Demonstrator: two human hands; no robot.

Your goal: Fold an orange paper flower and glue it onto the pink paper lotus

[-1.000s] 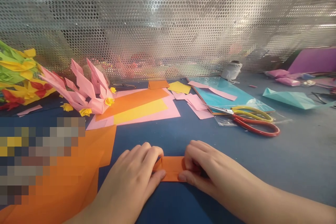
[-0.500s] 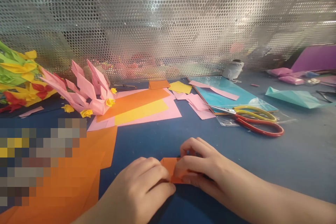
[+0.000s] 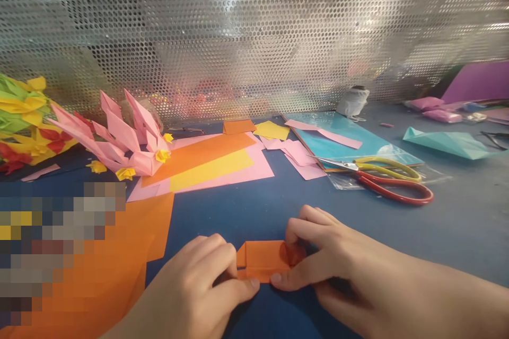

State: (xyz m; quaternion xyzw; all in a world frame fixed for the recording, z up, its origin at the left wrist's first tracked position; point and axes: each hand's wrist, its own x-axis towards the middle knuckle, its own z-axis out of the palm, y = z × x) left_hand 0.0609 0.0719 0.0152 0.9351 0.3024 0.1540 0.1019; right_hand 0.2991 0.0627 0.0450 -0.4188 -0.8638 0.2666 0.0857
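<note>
A small folded orange paper piece (image 3: 262, 266) lies on the blue table (image 3: 246, 212) near the front edge. My left hand (image 3: 199, 286) is closed, its thumb and fingers pinching the paper's left end. My right hand (image 3: 322, 262) curls over the right end, thumb pressing the lower edge and fingers bent on top. Both hands keep the paper down flat between them.
A big orange sheet (image 3: 119, 265) lies at the left. Behind are pink, orange and yellow sheets (image 3: 210, 161), a pink origami figure (image 3: 123, 137), colourful folded paper (image 3: 27, 116), red and yellow scissors (image 3: 382, 177) on a blue sheet (image 3: 342, 143), and a teal folded paper (image 3: 445, 143). A perforated metal wall (image 3: 254, 37) closes the back.
My hands have moved apart again after closing together over the paper, so more of the orange piece shows, now with a folded left corner. The view shifted slightly.
</note>
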